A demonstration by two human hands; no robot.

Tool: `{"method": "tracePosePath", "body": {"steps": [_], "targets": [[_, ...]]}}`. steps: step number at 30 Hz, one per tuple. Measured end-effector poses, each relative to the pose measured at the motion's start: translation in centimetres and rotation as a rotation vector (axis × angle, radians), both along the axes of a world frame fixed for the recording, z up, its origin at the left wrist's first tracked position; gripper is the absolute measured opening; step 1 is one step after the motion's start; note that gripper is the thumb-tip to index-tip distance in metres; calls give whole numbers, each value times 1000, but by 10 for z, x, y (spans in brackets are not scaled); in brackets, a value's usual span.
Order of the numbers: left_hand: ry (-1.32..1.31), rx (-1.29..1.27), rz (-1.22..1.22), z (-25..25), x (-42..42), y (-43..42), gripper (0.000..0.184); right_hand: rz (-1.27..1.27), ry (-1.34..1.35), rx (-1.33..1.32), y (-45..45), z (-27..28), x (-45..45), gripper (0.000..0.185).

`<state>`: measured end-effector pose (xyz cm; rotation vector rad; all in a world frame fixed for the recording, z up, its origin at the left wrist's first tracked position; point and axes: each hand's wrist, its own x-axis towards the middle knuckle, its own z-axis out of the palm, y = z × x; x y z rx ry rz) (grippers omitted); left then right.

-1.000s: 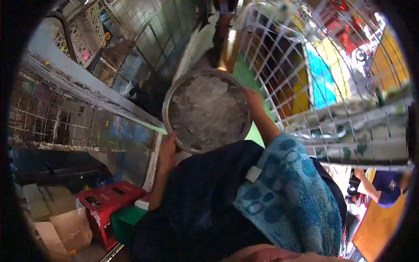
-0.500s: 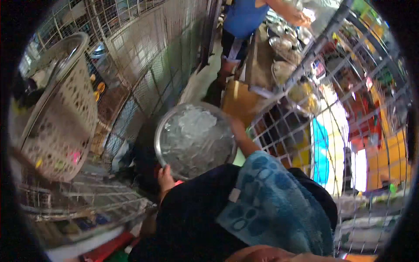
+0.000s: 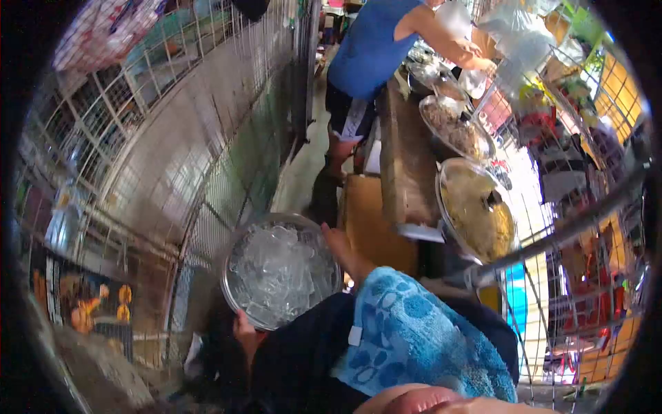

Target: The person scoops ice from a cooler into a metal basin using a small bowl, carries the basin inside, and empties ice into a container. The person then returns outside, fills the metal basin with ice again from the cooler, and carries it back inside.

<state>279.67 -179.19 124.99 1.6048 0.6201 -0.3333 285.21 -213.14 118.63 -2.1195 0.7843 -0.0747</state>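
A round metal basin (image 3: 229, 295) full of clear ice cubes (image 3: 279, 265) is in front of my body. My left hand (image 3: 245, 332) grips its near left rim, thumb upward and the other fingers mostly hidden below. On the far right side, my right hand (image 3: 336, 243) holds the rim, its fingers partly out of sight behind the basin. A blue patterned towel (image 3: 420, 328) hangs over my right shoulder and arm.
Ahead, a person in a blue top (image 3: 369, 52) reaches over a wooden counter (image 3: 407, 162) lined with large pots of food (image 3: 479, 207). A brown box-like panel (image 3: 376, 214) stands below. Wire mesh (image 3: 131, 152) flanks the narrow aisle floor (image 3: 296, 179).
I have moved forward along the aisle, carrying the basin of ice in both hands. The perforated basket on the left has left the view, and the counter with pots appears closer.
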Motion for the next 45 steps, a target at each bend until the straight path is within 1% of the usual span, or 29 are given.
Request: {"method": "tracePosePath", "body": {"steps": [1,3,4,7,8,10,11,12,15,17,19,20,22,24,26,28,30,33,36,39,42,43,45], "targets": [[6,-66,26,-23,20,0,48,-10,-6,-10,-5,8,13,66],[20,-194,80,-65,60,-1,47,-130,-76,61,-4,24,17,63],[-97,69,-118,-82,82,-1,46,-160,-88,69,-11,31,24,63],[-233,126,-375,-85,124,-17,45,-355,-53,115,-32,32,37,61],[-168,-115,-204,-72,127,-34,43,-327,-42,114,-40,31,36,57],[-103,-562,-350,-38,161,-55,40,-283,-29,116,-58,29,37,52],[-42,-626,-423,-28,179,-80,41,-274,-30,128,-59,25,41,52],[3,-630,-509,-21,193,-114,43,-291,-32,134,-63,25,42,52],[126,-590,-782,-15,205,-219,47,-360,-42,171,-85,18,40,50],[157,-537,-868,-18,215,-248,49,-399,-51,216,-98,12,39,50],[132,-465,-851,-24,255,-236,52,-444,-62,257,-110,6,37,49],[120,-428,-829,-30,285,-223,53,-465,-60,282,-117,-7,42,49],[105,-369,-810,-40,330,-223,56,-527,-64,325,-133,-18,43,48],[128,-353,-821,-52,346,-243,59,-586,-67,356,-145,-27,41,47],[220,-326,-810,-62,346,-272,62,-644,-70,382,-151,-35,41,47],[387,-243,-652,-62,345,-300,61,-701,-77,400,-157,-43,39,46],[341,-363,-834,-133,381,-302,59,-761,-83,415,-157,-50,37,46],[310,-291,-887,-169,395,-335,55,-847,-93,432,-156,-61,36,45],[306,-267,-913,-196,410,-363,51,-924,-112,458,-158,-72,40,45],[281,-223,-922,-221,427,-376,49,-1012,-110,551,-153,-94,44,44],[231,-128,-893,-239,443,-376,48,-1112,-104,712,-136,-142,66,44],[214,-99,-865,-245,446,-374,48,-1146,-96,779,-139,-152,77,44],[199,-83,-776,-251,443,-379,48,-1229,-94,894,-123,-188,88,44]]}}
